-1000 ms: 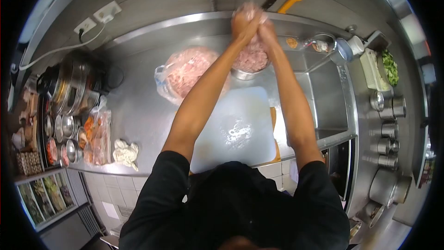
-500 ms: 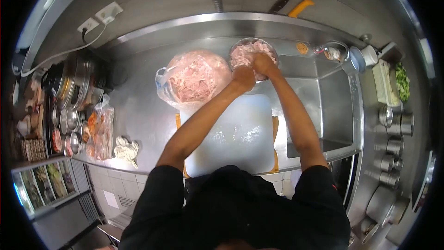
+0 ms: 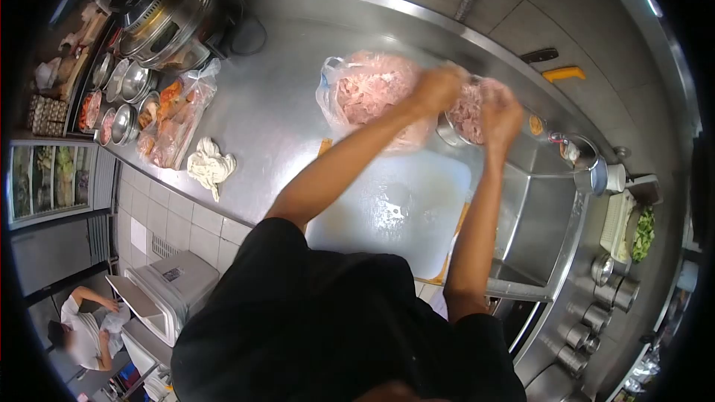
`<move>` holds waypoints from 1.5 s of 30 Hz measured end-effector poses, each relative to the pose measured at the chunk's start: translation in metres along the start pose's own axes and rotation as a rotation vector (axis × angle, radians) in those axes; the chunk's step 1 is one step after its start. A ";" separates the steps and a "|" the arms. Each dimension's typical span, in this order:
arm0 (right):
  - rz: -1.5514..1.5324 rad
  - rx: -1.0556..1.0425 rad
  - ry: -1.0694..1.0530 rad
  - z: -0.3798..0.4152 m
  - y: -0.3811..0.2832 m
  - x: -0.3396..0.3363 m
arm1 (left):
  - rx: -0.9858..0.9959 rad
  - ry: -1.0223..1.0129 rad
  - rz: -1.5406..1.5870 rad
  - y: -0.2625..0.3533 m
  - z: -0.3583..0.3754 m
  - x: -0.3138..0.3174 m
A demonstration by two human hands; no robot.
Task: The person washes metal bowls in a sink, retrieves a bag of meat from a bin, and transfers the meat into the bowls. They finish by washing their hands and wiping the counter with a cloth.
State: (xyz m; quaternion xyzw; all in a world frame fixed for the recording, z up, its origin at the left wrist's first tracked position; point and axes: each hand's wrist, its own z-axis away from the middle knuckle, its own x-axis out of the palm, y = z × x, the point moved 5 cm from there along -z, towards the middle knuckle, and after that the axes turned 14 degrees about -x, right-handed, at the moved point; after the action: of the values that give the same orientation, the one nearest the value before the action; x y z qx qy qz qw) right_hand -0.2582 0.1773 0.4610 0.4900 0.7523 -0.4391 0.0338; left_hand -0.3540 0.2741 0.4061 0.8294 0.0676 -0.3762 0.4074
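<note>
A metal bowl (image 3: 449,131) holds pale pink raw meat (image 3: 467,113) behind the cutting board. My left hand (image 3: 439,89) is raised and blurred between this bowl and the plastic bag (image 3: 326,97) of minced meat; its fingers are smeared by motion. Over the bowl's right side, my right hand (image 3: 503,113) has its fingers bent together, with some pink meat seemingly at the fingertips. The white cutting board (image 3: 387,205) lies in front of bag and bowl, nearer my body.
A sink (image 3: 540,216) lies right of the board. On the left are a crumpled cloth (image 3: 211,167), bagged food (image 3: 175,123), small metal bowls and a large appliance (image 3: 175,18). Knives hang on the wall. Another person (image 3: 86,335) stands at lower left.
The view has turned and shifted. Both hands have come up out of the meat in the bowl and moved apart, the left one toward the bag, the right one at the bowl's right rim.
</note>
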 end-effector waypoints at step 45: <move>-0.454 0.339 -0.577 0.026 -0.097 0.117 | -0.309 -0.287 -0.021 -0.026 0.053 -0.168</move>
State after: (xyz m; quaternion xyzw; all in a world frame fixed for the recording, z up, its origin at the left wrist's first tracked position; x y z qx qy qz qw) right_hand -0.4030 0.2293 0.4496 0.1668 0.7180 -0.6726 0.0645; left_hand -0.5141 0.2856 0.4837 0.6943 0.0744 -0.4799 0.5311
